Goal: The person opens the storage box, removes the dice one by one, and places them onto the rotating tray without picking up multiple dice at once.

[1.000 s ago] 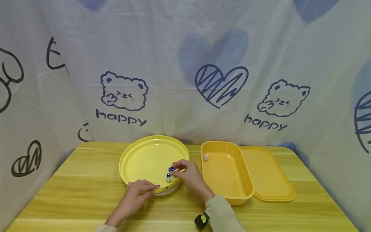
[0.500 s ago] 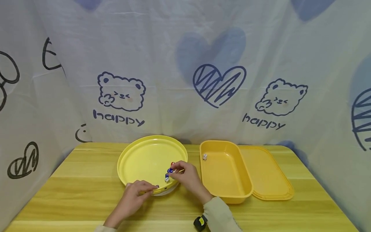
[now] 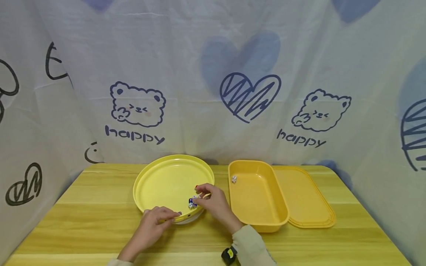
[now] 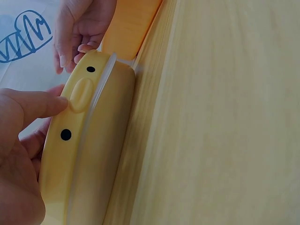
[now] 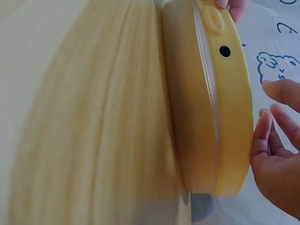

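Note:
A round yellow tray point(image 3: 166, 184) with a shallow rim stands at the table's middle; its side carries a beak and black dot eyes point(image 4: 66, 134). My left hand point(image 3: 156, 223) grips its near rim, thumb point(image 4: 51, 107) on the outer wall and fingers inside. By those fingertips lies a small dark die point(image 3: 180, 213). At the tray's right side my right hand point(image 3: 216, 203) reaches over the rim, with thumb and fingers apart above a cluster of blue and white dice point(image 3: 190, 201). A red die point(image 3: 196, 187) shows beside its fingertips. The wrist views hide the tray's inside.
Right of the tray is a deep orange-yellow box point(image 3: 259, 199) holding white dice point(image 3: 234, 179) in its far left corner. Its flat lid point(image 3: 303, 195) lies beside it on the wooden table point(image 3: 100, 207). A printed cloth point(image 3: 193, 74) hangs behind.
The blue die at my right fingertips has gone down among the other dice, and the fingers have parted. My left hand keeps its hold on the rim. The head view has shifted slightly.

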Demonstrator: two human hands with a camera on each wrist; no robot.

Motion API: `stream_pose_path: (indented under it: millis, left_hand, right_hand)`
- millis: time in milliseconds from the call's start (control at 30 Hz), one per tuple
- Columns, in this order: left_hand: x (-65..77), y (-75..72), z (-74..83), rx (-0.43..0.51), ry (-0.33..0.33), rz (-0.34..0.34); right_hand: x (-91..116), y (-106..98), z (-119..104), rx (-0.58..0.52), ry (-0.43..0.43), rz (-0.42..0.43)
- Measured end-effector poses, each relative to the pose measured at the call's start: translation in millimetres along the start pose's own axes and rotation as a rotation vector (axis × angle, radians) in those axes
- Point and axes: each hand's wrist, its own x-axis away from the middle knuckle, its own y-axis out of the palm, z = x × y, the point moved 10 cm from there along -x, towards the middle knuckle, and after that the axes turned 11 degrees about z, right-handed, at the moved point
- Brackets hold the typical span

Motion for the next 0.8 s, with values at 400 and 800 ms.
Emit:
stream_pose_path:
  millis: [400, 800]
  left_hand:
    - [0.0, -2.1, -0.4, 0.017, -0.006, 0.006]
    - [-2.5, -2.8, -1.4, 0.033, -0.007, 0.011]
  right_hand:
    - [-0.5, -4.6, -2.6, -0.013, 0.001, 0.043]
    - [-10.8, -25.4, -43.3, -0.006, 0.022, 0.011]
